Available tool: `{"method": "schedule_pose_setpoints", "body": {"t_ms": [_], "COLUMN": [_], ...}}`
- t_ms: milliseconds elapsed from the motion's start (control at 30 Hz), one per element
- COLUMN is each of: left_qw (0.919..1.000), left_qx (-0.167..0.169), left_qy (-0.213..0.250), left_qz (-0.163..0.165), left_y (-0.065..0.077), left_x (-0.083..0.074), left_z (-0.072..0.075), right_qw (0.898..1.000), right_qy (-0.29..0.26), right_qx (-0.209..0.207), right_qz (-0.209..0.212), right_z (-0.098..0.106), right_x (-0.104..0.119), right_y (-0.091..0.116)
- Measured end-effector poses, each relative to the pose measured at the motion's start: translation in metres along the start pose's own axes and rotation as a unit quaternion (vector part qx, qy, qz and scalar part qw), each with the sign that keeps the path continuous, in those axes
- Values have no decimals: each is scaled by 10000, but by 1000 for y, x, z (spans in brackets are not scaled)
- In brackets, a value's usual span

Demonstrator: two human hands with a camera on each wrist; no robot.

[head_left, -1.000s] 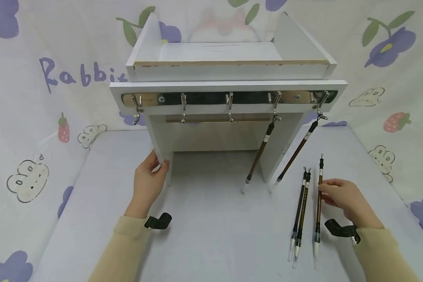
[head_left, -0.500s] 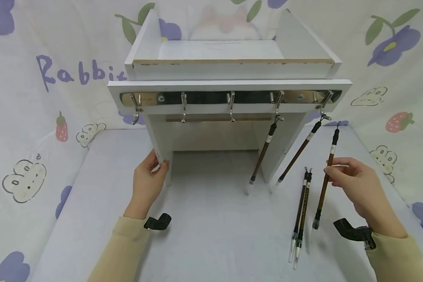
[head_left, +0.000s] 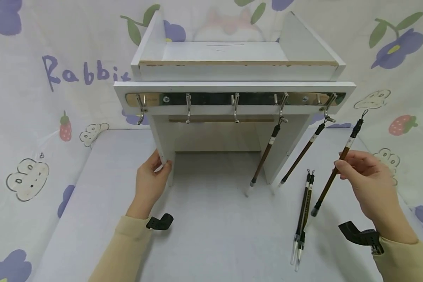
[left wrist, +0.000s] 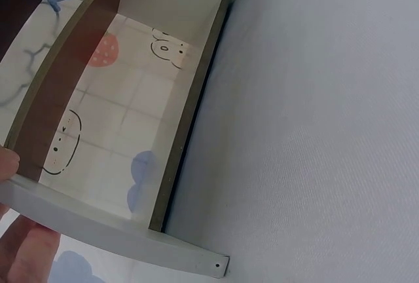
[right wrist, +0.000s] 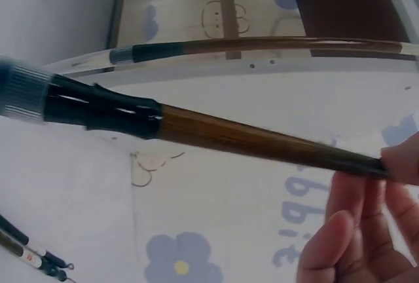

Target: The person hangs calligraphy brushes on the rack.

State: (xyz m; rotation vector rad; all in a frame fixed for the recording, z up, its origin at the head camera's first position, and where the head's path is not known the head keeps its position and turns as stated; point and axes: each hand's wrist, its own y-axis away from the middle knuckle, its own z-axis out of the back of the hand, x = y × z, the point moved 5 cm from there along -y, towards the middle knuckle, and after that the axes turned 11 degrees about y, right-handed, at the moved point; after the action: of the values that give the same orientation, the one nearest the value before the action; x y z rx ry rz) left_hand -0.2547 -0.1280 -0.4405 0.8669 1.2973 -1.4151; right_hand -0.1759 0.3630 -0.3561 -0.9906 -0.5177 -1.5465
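Observation:
My right hand (head_left: pixel 371 188) pinches a brown-handled calligraphy brush (head_left: pixel 333 176) between thumb and fingers, tilted, its loop end up and its capped tip down. In the right wrist view the brush (right wrist: pixel 236 135) crosses close to the camera. With thumb and fingers my left hand (head_left: pixel 150 184) grips the left side panel (head_left: pixel 163 137) of a white wooden rack (head_left: pixel 232 87). Along the rack's front runs a metal strip with several hooks (head_left: pixel 236 107). Two brushes hang by their loops from the two rightmost hooks, a left one (head_left: pixel 264 156) and a right one (head_left: pixel 303 153).
Two more capped brushes (head_left: pixel 304 207) lie side by side on the white tabletop (head_left: pixel 211 227), right of the rack. An open tray (head_left: pixel 222 51) forms the rack's top. Behind everything hangs a printed curtain (head_left: pixel 91 35).
My right hand has lifted the brush off the table and moved it up and to the right, tilting its loop end rightward. My left hand keeps its grip on the panel.

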Motion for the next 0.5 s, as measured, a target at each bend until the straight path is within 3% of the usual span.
{"method": "schedule_pose_setpoints", "body": {"t_ms": [167,333,433,500], "left_qw": [10000,10000,9999,9999], "left_qx": [45,35,9,14], "left_qy": [-24,-74,-121,-144], "left_qz": [-11,-12,-5,-12], "left_y": [2,1,1,0], "left_x": [0,0,-1,-1], "left_z": [-2,-3,-2,-2], "right_qw": [9927,9713,9624,9653], "right_qy": [-980,-1873,-2030,-1784], "right_qx": [-128,71,252,299], "right_qz": [693,1466,1790,1885], "right_z": [4,1,-3,-6], "right_x": [18,38,48,53], "right_y": [8,13,15,16]}}
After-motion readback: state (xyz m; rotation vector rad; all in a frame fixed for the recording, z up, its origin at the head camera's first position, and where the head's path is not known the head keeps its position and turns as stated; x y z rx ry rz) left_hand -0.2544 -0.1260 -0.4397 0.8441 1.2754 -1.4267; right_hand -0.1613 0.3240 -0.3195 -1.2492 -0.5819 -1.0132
